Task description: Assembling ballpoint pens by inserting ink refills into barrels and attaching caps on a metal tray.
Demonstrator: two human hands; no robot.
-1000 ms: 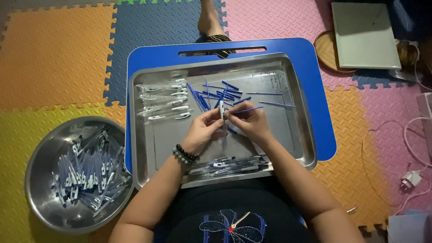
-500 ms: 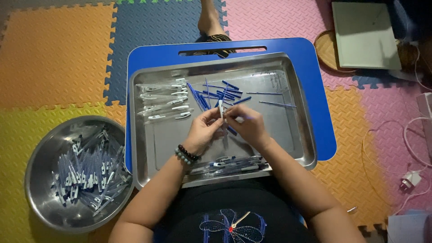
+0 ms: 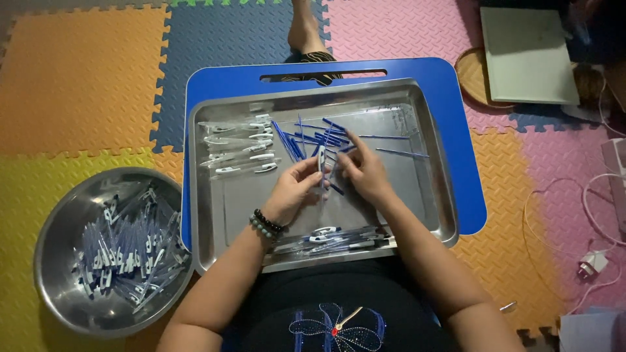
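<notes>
A flat white rectangular box [image 3: 527, 55] lay beyond the far right corner of the steel tray [image 3: 438, 215], well apart from it. No label, sign or screen was visible around the tray.

Small white piece [image 3: 321, 158] between both hands' fingers [image 3: 312, 171]: too small to identify. Forearms and torso cut off at bottom edge. Foot [image 3: 304, 29] cropped at top. Bowl [image 3: 49, 261] contents blur together, count unreadable. Upper right corner dark, objects indistinct.
</notes>
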